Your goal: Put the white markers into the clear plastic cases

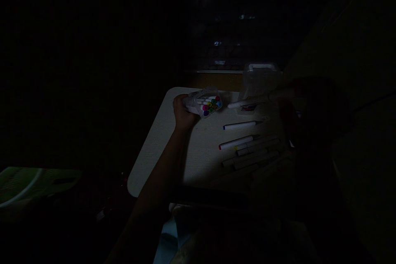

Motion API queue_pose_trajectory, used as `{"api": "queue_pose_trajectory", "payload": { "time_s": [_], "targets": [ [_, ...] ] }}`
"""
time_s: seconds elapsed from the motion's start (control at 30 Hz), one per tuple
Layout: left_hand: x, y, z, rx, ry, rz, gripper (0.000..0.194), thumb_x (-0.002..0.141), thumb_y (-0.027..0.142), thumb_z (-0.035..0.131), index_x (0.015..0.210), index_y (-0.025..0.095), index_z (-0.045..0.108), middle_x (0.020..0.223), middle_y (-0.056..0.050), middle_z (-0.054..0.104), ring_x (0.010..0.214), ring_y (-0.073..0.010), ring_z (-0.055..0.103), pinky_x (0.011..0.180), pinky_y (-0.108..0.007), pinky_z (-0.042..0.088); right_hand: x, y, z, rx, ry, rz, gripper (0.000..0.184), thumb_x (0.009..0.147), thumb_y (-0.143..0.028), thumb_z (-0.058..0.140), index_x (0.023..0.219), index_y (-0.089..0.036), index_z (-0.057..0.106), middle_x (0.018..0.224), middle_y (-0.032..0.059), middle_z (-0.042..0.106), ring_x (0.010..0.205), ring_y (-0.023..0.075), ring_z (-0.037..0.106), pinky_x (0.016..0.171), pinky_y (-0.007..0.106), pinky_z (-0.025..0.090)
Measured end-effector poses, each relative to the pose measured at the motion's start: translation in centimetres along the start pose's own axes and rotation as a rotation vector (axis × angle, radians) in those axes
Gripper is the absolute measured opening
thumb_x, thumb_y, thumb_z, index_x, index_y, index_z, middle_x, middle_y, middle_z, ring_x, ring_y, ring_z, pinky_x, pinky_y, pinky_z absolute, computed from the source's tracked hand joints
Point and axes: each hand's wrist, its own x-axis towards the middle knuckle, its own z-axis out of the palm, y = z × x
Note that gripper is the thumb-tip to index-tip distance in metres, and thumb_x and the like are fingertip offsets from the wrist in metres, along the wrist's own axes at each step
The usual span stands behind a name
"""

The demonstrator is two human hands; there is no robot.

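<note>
My left hand (183,113) is wrapped round a clear plastic case (211,89), tilted with its open end to the right. Inside it, several markers (211,104) show pink, purple, green, red and blue ends. My right hand (309,105), deep in shadow, grips a white marker (252,101) that points left above the table. Its fingers are barely visible. Below it lie loose white markers, among them a blue-ended marker (241,125) and a red-ended marker (235,142). Several more beneath them fade into the dark.
The white table (157,152) has rounded corners. At its back right stands another clear plastic container (260,76) with a white handle and a label. A green surface (21,183) shows at the lower left. Most of the surroundings are too dark to make out.
</note>
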Motion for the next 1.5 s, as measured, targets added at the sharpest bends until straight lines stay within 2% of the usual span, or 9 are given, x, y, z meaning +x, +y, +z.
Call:
{"api": "queue_pose_trajectory", "payload": {
  "time_s": [0.1,0.27,0.4,0.5,0.67,0.87,1.03,1.37,1.5],
  "targets": [
    [-0.1,0.2,0.0,0.025,0.087,-0.028,0.064,0.061,0.034,0.083,0.113,0.019,0.049,0.116,-0.009,0.055,0.109,-0.0267,0.053,0.088,-0.041,0.045,-0.2,-0.1,0.5,0.002,0.073,-0.002,0.023,0.085,-0.022,0.064,0.108,-0.020,0.062,0.091,0.0052,0.064,0.084,0.0155,0.062,0.076,0.032,0.055],
    [0.1,0.8,-0.2,0.043,0.071,0.015,0.060,0.062,0.039,0.082,0.110,0.017,0.052,0.111,-0.010,0.056,0.105,-0.0261,0.054,0.091,-0.043,0.045,-0.1,-0.5,1.6,-0.031,0.076,-0.067,0.015,0.084,-0.017,0.065,0.098,-0.018,0.061,0.086,0.0041,0.066,0.082,0.0148,0.064,0.074,0.030,0.055],
    [0.1,0.9,-0.2,0.044,0.047,0.040,0.055,0.066,0.038,0.078,0.110,0.018,0.052,0.112,-0.010,0.056,0.107,-0.0257,0.054,0.090,-0.043,0.046,-0.7,-0.3,2.8,0.048,0.078,-0.033,0.018,0.083,-0.020,0.066,0.100,-0.021,0.060,0.091,0.0020,0.067,0.088,0.0154,0.065,0.078,0.031,0.054],
    [0.1,0.9,-0.2,0.054,0.049,0.080,0.051,0.066,0.034,0.075,0.110,0.022,0.052,0.111,-0.007,0.057,0.107,-0.0253,0.056,0.089,-0.042,0.047,-1.3,0.2,4.0,0.080,0.039,-0.049,0.017,0.084,-0.020,0.063,0.101,-0.023,0.060,0.093,0.0017,0.067,0.090,0.0164,0.065,0.079,0.033,0.054],
    [0.1,1.1,-0.2,0.070,0.035,0.124,0.051,0.065,0.035,0.073,0.109,0.024,0.051,0.110,-0.006,0.058,0.106,-0.0256,0.056,0.091,-0.043,0.047,-1.7,0.1,5.4,-0.010,-0.078,-0.079,0.016,0.089,-0.019,0.055,0.102,-0.025,0.062,0.095,0.0048,0.069,0.090,0.0194,0.065,0.081,0.036,0.053],
    [0.2,1.3,-0.2,0.054,0.041,0.090,0.049,0.063,0.032,0.075,0.106,0.027,0.052,0.108,-0.006,0.059,0.106,-0.0266,0.057,0.088,-0.043,0.048,-1.8,-0.4,5.7,-0.035,-0.203,-0.049,0.018,0.090,-0.018,0.054,0.105,-0.023,0.063,0.100,0.0058,0.071,0.094,0.0188,0.066,0.082,0.034,0.053],
    [0.2,1.2,-0.1,0.084,0.035,0.056,0.050,0.062,0.031,0.075,0.106,0.026,0.053,0.109,-0.006,0.058,0.106,-0.0270,0.057,0.089,-0.044,0.048,-1.9,-0.1,6.0,0.002,-0.207,-0.043,0.014,0.090,-0.016,0.054,0.099,-0.021,0.065,0.095,0.0058,0.071,0.093,0.0178,0.066,0.082,0.032,0.052],
    [0.0,1.2,-0.2,0.049,0.037,0.059,0.055,0.065,0.043,0.078,0.109,0.023,0.052,0.110,-0.007,0.058,0.106,-0.0262,0.055,0.087,-0.043,0.046,-1.9,0.2,6.1,0.009,-0.178,-0.084,0.016,0.086,-0.010,0.055,0.090,-0.019,0.067,0.086,0.0043,0.072,0.085,0.0162,0.066,0.078,0.030,0.052],
    [0.0,1.4,-0.3,0.042,0.014,0.056,0.057,0.068,0.048,0.078,0.110,0.019,0.052,0.112,-0.010,0.058,0.107,-0.0259,0.054,0.088,-0.043,0.045,-2.0,0.4,6.2,0.009,-0.214,-0.061,0.017,0.086,-0.012,0.053,0.089,-0.021,0.067,0.086,0.0035,0.072,0.085,0.0165,0.066,0.078,0.030,0.052]
  ]
}}
